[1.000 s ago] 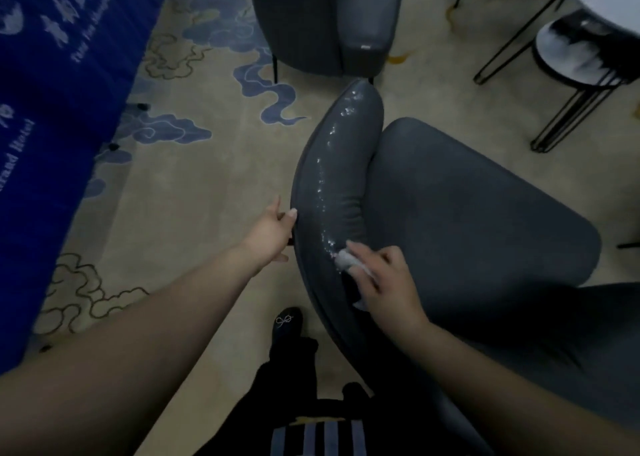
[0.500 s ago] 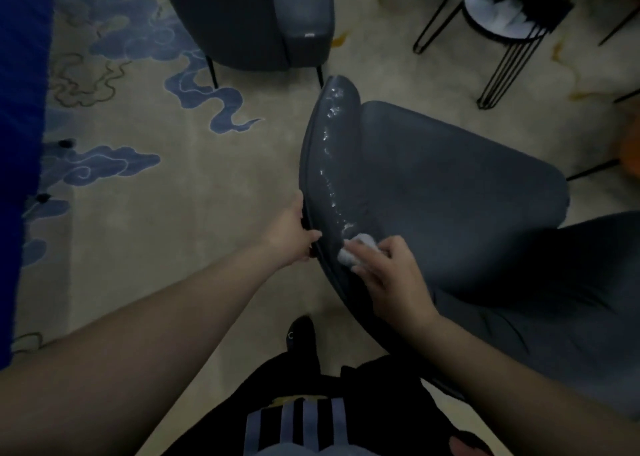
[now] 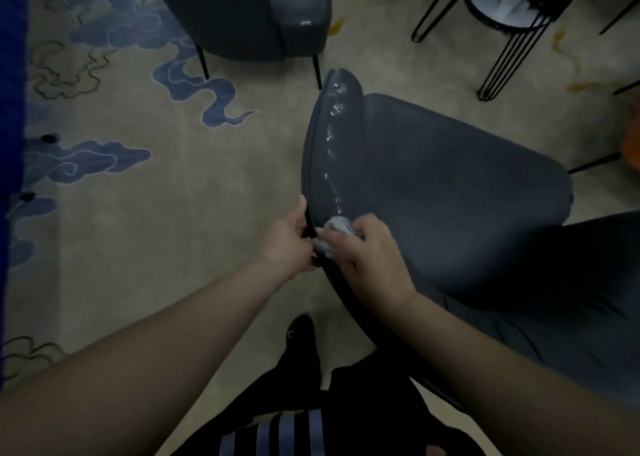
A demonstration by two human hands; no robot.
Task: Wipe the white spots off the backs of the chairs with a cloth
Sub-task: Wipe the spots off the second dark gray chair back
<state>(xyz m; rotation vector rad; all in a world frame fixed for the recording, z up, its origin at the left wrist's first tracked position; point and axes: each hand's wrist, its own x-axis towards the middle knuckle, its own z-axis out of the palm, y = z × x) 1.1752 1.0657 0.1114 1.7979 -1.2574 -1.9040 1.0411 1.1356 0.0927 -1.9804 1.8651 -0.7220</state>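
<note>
A dark grey chair stands in front of me, its curved backrest [image 3: 341, 150] running from the upper middle down toward my hands. A trail of white spots [image 3: 333, 136] runs along the top of the backrest. My right hand [image 3: 367, 251] presses a small crumpled white cloth [image 3: 335, 225] against the backrest at the near end of the trail. My left hand [image 3: 289, 235] grips the outer edge of the backrest right beside the cloth. The chair's seat [image 3: 457, 185] spreads to the right.
A second dark chair [image 3: 249, 12] stands at the top, a black wire-legged stool [image 3: 509, 15] at the top right. A blue cloth-covered surface [image 3: 10, 109] runs along the left edge. The patterned carpet [image 3: 145, 213] lies to the left. My shoe [image 3: 299, 334] is below the backrest.
My left hand went from touching the backrest's edge with spread fingers to gripping it. My right hand with the cloth shifted toward the outer edge, close to the left hand. The view moved.
</note>
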